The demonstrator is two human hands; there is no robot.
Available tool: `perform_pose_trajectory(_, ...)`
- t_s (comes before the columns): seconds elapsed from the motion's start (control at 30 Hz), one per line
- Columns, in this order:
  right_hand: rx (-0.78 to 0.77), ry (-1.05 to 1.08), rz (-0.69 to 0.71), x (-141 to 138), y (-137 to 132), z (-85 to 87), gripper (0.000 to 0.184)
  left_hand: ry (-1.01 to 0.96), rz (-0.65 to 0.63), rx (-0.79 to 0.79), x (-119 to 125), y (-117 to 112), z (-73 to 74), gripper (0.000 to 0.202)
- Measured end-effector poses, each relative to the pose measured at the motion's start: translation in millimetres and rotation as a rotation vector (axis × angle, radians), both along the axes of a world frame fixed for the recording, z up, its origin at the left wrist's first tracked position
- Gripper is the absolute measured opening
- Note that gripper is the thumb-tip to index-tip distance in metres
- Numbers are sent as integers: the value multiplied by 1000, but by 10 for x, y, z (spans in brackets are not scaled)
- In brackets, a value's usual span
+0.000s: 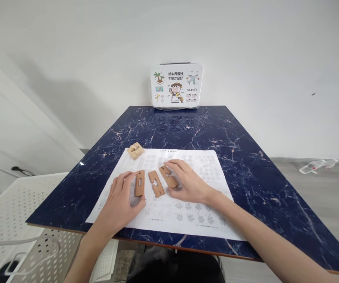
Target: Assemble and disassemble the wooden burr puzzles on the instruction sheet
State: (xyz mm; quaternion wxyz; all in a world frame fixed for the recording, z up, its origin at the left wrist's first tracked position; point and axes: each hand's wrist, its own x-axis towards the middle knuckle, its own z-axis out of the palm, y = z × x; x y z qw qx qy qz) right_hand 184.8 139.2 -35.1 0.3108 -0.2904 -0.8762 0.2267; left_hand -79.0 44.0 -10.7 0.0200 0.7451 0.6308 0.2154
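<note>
Three flat brown wooden puzzle pieces with cut-outs are over a printed sheet [163, 212]. My left hand [122, 200] has its fingers at the top and its thumb at the bottom of the piece marked 2 [140, 189], which has a narrow slot. Between my hands is the notched piece marked 1 [158, 190], touched by neither. On the right, my right hand [188, 182] grips the notched piece marked 3 [171, 181] between index finger and thumb. A pale interlocked wooden puzzle [135, 151] sits at the sheet's upper left corner.
The dark blue marbled table [184, 129] ends close to my body. Against the wall at its far edge stands a white cartoon-printed case [176, 86]. A white perforated surface [39, 188] with a cable is at left. Clear plastic [318, 166] lies on the floor at right.
</note>
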Motion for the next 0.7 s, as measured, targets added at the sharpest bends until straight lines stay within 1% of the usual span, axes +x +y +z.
perform_pose_trajectory(0.07,4,0,-55,-7,4,0,69,0,34,14,26,22,-8,55)
perform_pose_trajectory(0.17,17,3,-131,-16,19,-7,60,16,49,26,51,77,-9,51)
perform_pose_trajectory(0.33,4,12,-213,-24,52,-28,36,81,84,-19,41,185,25,42)
perform_pose_trajectory(0.47,-9,19,-215,-25,59,-32,24,159,45,-44,48,236,44,35)
perform_pose_trajectory(0.6,-20,4,-205,-23,63,-27,15,215,23,-26,46,278,29,41)
perform_pose_trajectory(0.7,-30,-15,-195,-22,67,-14,13,172,-50,-30,-14,373,35,42)
